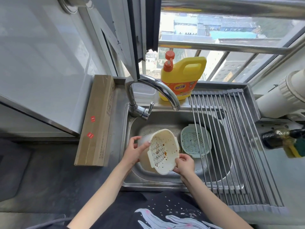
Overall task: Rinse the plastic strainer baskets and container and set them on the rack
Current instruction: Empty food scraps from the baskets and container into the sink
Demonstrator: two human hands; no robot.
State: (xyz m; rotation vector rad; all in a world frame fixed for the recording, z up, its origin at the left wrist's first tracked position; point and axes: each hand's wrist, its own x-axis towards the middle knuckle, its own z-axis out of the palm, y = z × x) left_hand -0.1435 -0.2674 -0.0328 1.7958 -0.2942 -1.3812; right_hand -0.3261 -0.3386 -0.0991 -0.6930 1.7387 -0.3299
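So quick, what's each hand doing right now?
Left hand: grips the clear container holding the cream strainer basket.
Right hand: pinches the basket's rim.

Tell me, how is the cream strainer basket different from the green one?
The cream strainer basket is held tilted over the sink by both hands, left hand and right hand; the green strainer basket lies in the basin, partly under the rack. Cream shows brown stains more plainly. Both are perforated plastic.

Yellow detergent jug [181, 78] with orange pump stands on ledge behind sink, beside chrome faucet [146, 93]. Long cardboard box [97, 121] lies on counter [49, 171] left of sink, against wall. Green-yellow sponge [295, 149] at far right. Window [231, 38] shows rooftops beyond metal bars.
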